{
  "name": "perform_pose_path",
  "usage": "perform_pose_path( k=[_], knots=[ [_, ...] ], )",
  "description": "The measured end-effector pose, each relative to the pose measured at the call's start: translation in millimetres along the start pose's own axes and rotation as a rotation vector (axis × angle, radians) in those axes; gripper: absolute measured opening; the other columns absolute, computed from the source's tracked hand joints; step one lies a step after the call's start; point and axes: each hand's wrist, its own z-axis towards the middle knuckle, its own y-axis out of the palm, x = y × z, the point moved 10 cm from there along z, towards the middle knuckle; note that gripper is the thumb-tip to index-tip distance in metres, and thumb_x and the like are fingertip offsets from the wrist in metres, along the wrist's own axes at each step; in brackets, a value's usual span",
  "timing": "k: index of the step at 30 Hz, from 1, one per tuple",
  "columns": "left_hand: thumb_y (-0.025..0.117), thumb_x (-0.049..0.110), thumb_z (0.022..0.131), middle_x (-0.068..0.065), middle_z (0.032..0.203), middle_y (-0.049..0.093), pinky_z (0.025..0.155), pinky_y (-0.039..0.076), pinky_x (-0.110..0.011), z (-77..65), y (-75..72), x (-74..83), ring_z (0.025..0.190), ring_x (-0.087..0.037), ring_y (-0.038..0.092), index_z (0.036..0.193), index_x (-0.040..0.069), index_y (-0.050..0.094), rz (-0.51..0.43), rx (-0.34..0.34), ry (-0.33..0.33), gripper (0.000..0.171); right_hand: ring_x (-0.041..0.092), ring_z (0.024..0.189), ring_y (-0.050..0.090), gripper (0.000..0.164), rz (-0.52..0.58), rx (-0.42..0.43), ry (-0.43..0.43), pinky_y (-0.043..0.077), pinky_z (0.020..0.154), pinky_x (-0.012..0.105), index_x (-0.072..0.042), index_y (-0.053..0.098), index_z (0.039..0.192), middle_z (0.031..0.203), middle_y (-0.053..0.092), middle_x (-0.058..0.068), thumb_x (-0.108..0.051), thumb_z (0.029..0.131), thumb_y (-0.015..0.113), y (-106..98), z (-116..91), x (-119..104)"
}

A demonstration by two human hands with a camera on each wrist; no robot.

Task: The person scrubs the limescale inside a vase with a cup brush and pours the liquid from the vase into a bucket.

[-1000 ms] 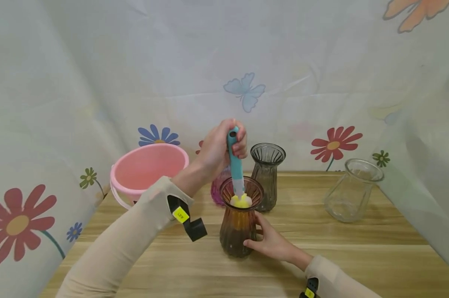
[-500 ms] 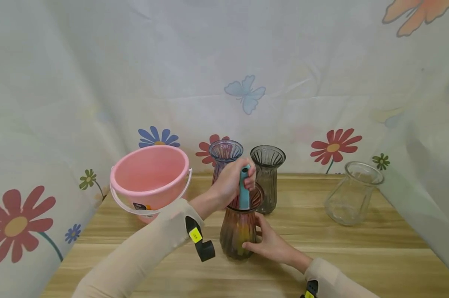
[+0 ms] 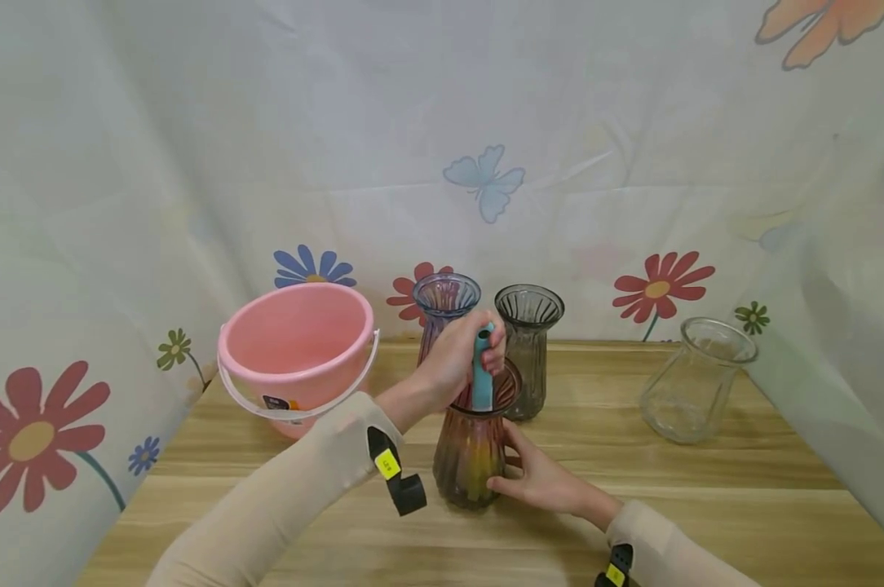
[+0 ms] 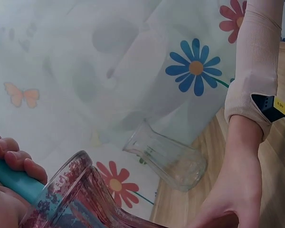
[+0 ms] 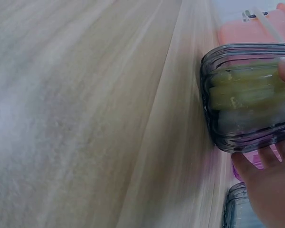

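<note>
In the head view, a ribbed glass vase point(image 3: 466, 452), reddish at the rim and smoky below, stands upright on the wooden table. My left hand point(image 3: 449, 363) grips the teal handle of a bottle brush point(image 3: 482, 379) from above, its lower end down inside the vase. The brush's yellow-and-white sponge head point(image 5: 242, 92) shows through the glass near the base in the right wrist view. Thumb and fingers of my right hand point(image 3: 548, 481) hold the vase's lower right side. In the left wrist view, the left fingers point(image 4: 16, 159) wrap the handle just above the vase's rim point(image 4: 83, 159).
A pink bucket point(image 3: 295, 375) with a white handle stands at the back left. Close behind the held vase are a blue-purple vase point(image 3: 442, 306) and a grey vase point(image 3: 528, 359). A clear vase point(image 3: 687, 399) stands at the right. Flower-printed sheeting point(image 3: 383, 204) encloses the table.
My left hand has moved down, taking the sponge head from the vase's mouth to near its bottom. Over the last half second it has stayed nearly still. The right hand keeps its hold.
</note>
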Motion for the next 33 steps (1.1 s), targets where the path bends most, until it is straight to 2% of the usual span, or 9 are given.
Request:
perform_pose_path(
  k=[7,14,19,24,26,29,33],
  knots=[
    [0.028,0.019,0.095,-0.002,0.060,0.033,0.055,0.032,-0.027,0.3,-1.0,2.2,0.053,-0.017,0.032,0.072,0.006,0.038,0.004,0.023,0.009,0.029,0.029,0.127,0.038,0.077,-0.023,0.035,-0.026,0.040,0.097,0.041,-0.013,0.021,0.142,0.138,0.037,0.015,-0.019,0.082,0.069,-3,0,-2],
    [0.029,0.021,0.095,-0.001,0.058,0.033,0.054,0.031,-0.027,2.2,1.6,10.2,0.052,-0.016,0.031,0.071,0.006,0.038,-0.004,0.039,-0.014,0.030,0.033,0.129,0.035,0.078,-0.017,0.044,-0.011,0.039,0.098,0.046,-0.014,0.020,0.142,0.138,0.036,0.017,-0.021,0.082,0.069,-2,0,-1],
    [0.027,0.017,0.095,0.000,0.056,0.031,0.053,0.029,-0.027,6.6,1.7,35.4,0.051,-0.015,0.028,0.069,0.007,0.038,-0.041,0.057,0.001,0.030,0.033,0.129,0.035,0.079,-0.023,0.062,-0.022,0.039,0.098,0.045,-0.015,0.020,0.142,0.137,0.037,0.016,-0.019,0.080,0.070,-2,0,-3],
    [0.026,0.016,0.095,0.000,0.055,0.030,0.054,0.027,-0.027,11.9,-0.4,81.1,0.051,-0.015,0.027,0.067,0.008,0.037,-0.068,0.057,0.100,0.031,0.035,0.129,0.034,0.081,-0.025,0.085,-0.013,0.038,0.099,0.048,-0.014,0.020,0.142,0.138,0.036,0.018,-0.017,0.079,0.071,-5,1,-3],
    [0.026,0.018,0.095,0.000,0.055,0.030,0.054,0.026,-0.027,13.3,-0.6,94.9,0.051,-0.016,0.026,0.067,0.009,0.037,-0.059,0.055,0.131,0.032,0.036,0.130,0.033,0.082,-0.018,0.090,0.005,0.037,0.100,0.049,-0.014,0.019,0.142,0.139,0.034,0.018,-0.018,0.080,0.071,-5,1,-1],
    [0.026,0.018,0.096,-0.001,0.056,0.030,0.054,0.027,-0.027,14.0,0.8,102.4,0.051,-0.016,0.026,0.067,0.009,0.037,-0.052,0.050,0.133,0.032,0.036,0.130,0.032,0.081,-0.004,0.097,0.023,0.037,0.100,0.048,-0.014,0.019,0.142,0.139,0.033,0.018,-0.018,0.079,0.071,-4,1,2],
    [0.026,0.016,0.095,0.000,0.055,0.030,0.053,0.027,-0.026,14.9,3.6,98.6,0.050,-0.015,0.026,0.067,0.009,0.038,-0.071,0.050,0.114,0.031,0.036,0.130,0.033,0.080,0.024,0.115,0.032,0.039,0.099,0.046,-0.014,0.021,0.140,0.138,0.034,0.019,-0.014,0.078,0.072,-5,0,2]
  ],
)
